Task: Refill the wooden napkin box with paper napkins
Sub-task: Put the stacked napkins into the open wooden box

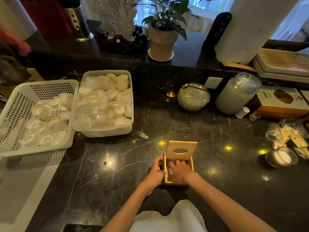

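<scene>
The wooden napkin box [192, 164] stands on the dark marble counter near the front middle. Its lid [182, 150], with an oval slot, is tipped up at the far side. My left hand [156, 173] grips the box's left wall. My right hand [179, 171] reaches down inside the box with its fingers spread over the bottom. A bit of white shows under that hand; I cannot tell whether it is napkins. No loose stack of napkins is in view.
A perforated white basket [15, 114] and a white tub [103, 131], both with several small white dishes, stand at the left. Wrapped cup stacks [234, 96], a carton [277, 104], a ribbed glass [281, 157] and packets are at the right. A potted plant [163, 42] stands on the ledge behind.
</scene>
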Tool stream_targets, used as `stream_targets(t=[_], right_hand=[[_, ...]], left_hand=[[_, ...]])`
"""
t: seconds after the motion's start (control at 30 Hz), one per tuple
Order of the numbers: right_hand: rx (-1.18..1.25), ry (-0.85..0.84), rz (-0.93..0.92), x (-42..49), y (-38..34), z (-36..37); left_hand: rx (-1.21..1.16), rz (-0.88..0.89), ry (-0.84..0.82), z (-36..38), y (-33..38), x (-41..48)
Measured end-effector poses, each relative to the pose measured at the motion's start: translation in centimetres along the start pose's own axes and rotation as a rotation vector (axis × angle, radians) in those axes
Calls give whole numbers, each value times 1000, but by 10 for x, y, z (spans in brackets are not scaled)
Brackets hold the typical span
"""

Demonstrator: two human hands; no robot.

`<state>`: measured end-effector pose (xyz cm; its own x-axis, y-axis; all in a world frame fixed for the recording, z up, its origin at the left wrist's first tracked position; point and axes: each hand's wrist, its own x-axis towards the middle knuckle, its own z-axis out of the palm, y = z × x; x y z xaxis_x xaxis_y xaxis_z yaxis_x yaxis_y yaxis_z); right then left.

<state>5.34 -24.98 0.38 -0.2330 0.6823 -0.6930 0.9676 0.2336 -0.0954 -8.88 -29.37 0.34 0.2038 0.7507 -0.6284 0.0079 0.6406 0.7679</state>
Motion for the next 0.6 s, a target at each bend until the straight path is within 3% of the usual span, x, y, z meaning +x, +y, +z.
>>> stream_targets(t=[0.4,0.6], right_hand=[[43,-46,66,-7,-10,0],[243,36,-17,-21,-2,-6]], left_hand=[[1,-5,-7,3,4,-5],[102,13,27,8,3,-10]])
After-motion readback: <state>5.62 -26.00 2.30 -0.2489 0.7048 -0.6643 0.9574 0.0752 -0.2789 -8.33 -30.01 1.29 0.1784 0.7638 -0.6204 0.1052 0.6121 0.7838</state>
